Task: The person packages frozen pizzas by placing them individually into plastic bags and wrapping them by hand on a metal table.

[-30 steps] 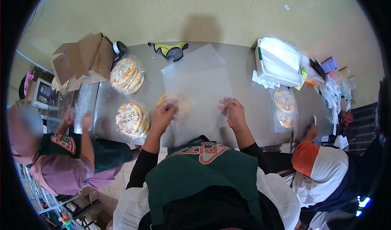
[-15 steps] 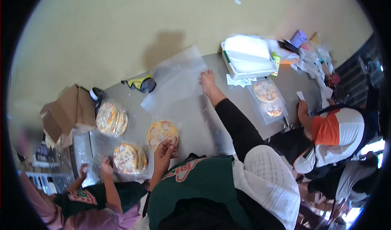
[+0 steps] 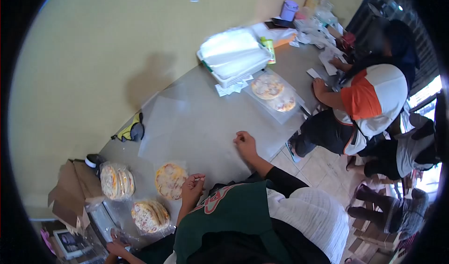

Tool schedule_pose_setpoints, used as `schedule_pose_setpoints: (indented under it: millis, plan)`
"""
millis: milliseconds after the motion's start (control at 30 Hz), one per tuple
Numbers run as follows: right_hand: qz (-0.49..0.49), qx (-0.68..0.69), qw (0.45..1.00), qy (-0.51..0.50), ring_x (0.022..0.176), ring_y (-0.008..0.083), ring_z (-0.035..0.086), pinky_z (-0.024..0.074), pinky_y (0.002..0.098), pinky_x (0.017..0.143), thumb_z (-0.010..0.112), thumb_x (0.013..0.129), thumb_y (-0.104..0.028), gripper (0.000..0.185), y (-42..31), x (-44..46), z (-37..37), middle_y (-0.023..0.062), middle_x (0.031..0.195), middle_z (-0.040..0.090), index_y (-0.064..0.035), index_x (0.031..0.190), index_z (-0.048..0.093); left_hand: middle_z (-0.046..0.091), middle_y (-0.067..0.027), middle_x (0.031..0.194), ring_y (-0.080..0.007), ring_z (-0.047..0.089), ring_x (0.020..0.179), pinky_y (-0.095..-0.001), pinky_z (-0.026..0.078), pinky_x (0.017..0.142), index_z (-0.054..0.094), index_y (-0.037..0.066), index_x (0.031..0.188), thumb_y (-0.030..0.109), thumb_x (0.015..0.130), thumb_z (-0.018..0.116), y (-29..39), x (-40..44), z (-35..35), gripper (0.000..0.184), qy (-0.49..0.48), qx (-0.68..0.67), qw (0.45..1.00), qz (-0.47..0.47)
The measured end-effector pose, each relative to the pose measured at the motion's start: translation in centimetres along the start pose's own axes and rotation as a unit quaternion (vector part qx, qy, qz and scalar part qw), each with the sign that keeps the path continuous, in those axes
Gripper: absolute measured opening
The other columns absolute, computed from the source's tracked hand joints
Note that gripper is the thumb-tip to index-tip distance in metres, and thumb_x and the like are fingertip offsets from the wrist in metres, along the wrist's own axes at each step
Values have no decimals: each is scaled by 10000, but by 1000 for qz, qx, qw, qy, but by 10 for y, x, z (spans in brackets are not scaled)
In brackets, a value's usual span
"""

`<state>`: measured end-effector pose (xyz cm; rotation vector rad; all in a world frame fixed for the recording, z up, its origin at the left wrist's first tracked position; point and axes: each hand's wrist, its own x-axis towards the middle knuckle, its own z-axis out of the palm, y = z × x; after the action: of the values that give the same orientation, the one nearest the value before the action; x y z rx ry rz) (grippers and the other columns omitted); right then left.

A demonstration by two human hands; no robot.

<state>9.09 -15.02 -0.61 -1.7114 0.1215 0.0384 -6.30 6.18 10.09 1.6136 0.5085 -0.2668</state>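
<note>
My left hand (image 3: 191, 189) hovers at the right edge of a pizza (image 3: 170, 181) on a clear plastic sheet. Its fingers are curled in, and nothing shows between them. My right hand (image 3: 245, 143) is over the middle of the metal table, fingers bent into a loose fist with nothing visible in it. A large translucent plastic sheet (image 3: 163, 116) lies on the table beyond the pizza, against the wall side. Two wrapped stacks of pizzas stand to the left, one stack (image 3: 116, 182) farther off and one stack (image 3: 150, 216) nearer.
At the right, two pizzas (image 3: 267, 86) lie on plastic beside a white tray (image 3: 234, 58) of sheets. Yellow-black goggles (image 3: 132, 129) rest by the wall. A cardboard box (image 3: 70, 189) stands at left. A co-worker (image 3: 374, 102) handles papers; another person's hand (image 3: 117, 245) is lower left.
My right hand has let go of the plastic sheet and drawn back toward me. The sheet now lies on the table. My left hand has shifted off the pizza's lower edge. The view has turned right.
</note>
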Motion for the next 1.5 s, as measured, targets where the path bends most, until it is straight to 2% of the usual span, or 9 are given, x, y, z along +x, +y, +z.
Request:
schedule_pose_setpoints:
  millis: [100,300,433,667,867,1167,1267,1367,1500]
  plan:
    - [-24,105,990,86,639,112,532,430,247,581,485,887,-68,130,3,40,-50,58,703,566,-1,996,505,537,10,638,-62,500,546,-230,455,590,566,19,1035,161,865,577,8,18,15,221,-52,6,998,-20]
    - [-78,8,965,252,560,111,525,413,251,483,452,902,-94,146,-46,177,-147,46,671,534,27,981,473,587,-152,965,-284,578,896,-343,470,772,529,-14,1114,178,760,653,-47,66,49,420,-70,377,886,262]
    - [-114,-38,945,305,559,129,530,427,263,489,450,864,-53,133,-16,305,-194,59,720,529,13,977,471,415,-307,1204,-459,416,1117,-516,324,960,444,3,1223,356,721,671,-51,78,87,655,-87,424,901,9]
    - [109,278,945,134,574,146,541,437,265,502,399,838,-14,150,-61,433,-214,66,763,529,-39,966,473,56,-499,1286,-651,25,1210,-644,70,1005,131,-115,1323,492,702,670,-141,90,125,1022,-12,512,851,-115]
    - [145,277,949,41,601,176,515,446,317,530,414,798,6,192,-47,529,-198,83,793,528,-23,977,478,59,-470,1316,-612,24,1242,-595,67,1037,122,-146,1313,392,751,653,-49,80,161,942,47,442,877,-185]
    - [256,318,859,310,845,297,596,486,417,667,497,729,4,228,-84,553,-153,188,937,582,65,947,518,-16,-396,1381,-555,7,1285,-605,230,994,25,-93,1358,367,749,660,-54,85,174,993,76,478,841,-241]
    - [172,238,917,270,754,277,586,479,391,614,485,736,-15,207,-87,550,-161,157,900,581,34,932,531,-38,-374,1394,-547,-6,1291,-617,286,954,-13,-64,1372,375,737,668,-52,87,174,1029,65,489,831,-256]
    - [208,398,886,116,660,240,547,457,342,584,484,734,-43,220,-66,579,-176,123,871,572,-12,942,549,-38,-379,1391,-547,-9,1292,-624,275,955,-10,-70,1368,374,730,672,-64,86,171,1034,65,499,827,-248]
    - [237,298,925,-10,632,229,516,446,339,619,511,729,-107,237,-94,587,-202,92,884,562,-57,954,566,-50,-375,1393,-544,-17,1294,-636,279,942,-21,-64,1370,369,728,672,-59,85,175,1040,77,486,831,-259]
